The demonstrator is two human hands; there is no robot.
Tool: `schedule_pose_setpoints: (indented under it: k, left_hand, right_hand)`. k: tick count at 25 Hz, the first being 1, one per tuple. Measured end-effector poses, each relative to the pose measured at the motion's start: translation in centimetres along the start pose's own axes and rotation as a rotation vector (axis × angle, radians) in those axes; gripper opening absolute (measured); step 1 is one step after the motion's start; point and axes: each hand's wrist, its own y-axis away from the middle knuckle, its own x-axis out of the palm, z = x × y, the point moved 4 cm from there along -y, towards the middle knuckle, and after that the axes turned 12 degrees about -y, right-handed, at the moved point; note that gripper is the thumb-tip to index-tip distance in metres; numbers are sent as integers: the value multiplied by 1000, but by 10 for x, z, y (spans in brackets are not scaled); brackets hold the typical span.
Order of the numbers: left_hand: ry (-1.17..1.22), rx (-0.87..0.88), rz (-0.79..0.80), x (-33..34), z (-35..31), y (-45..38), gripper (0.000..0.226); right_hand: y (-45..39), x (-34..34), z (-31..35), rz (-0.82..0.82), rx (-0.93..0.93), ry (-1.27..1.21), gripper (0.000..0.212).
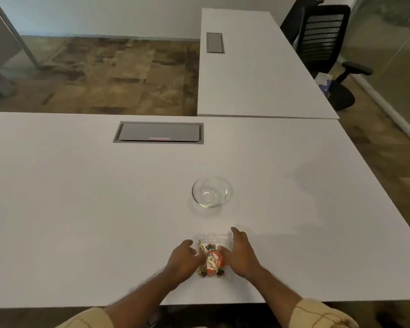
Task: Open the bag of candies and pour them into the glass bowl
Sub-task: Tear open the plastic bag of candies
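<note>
A clear plastic bag of wrapped candies (211, 255) lies flat on the white table (81, 209) near its front edge. My left hand (182, 260) rests against the bag's left side with fingers curled around it. On the bag's right side, my right hand (240, 252) touches it with fingers spread along the edge. The bag's top looks sealed. An empty glass bowl (211, 191) stands upright on the table a short way beyond the bag.
A grey cable hatch (159, 132) is set into the table at the back. A second white desk (258, 67) joins at the far right, with a black office chair (322, 43) behind it. Brown carpet lies beyond.
</note>
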Motion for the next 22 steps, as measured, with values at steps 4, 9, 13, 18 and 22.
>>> schedule_pose_setpoints:
  k: [4, 9, 13, 18, 22]
  left_hand:
    - [236, -135, 39, 13, -2, -6, 64]
    - [308, -41, -8, 7, -10, -9, 22]
    - [197, 151, -42, -10, -21, -2, 19]
    - [118, 277, -68, -36, -31, 3, 18]
    - [186, 231, -355, -71, -42, 19, 11]
  right_hand:
    - [-5, 2, -8, -74, 212, -280, 58]
    - [-4, -10, -9, 38, 219, -442, 43]
    - [-3, -30, 5, 49, -52, -289, 26]
    - [7, -39, 42, 204, -220, -182, 12]
    - [16, -45, 65, 218, -138, -348, 18]
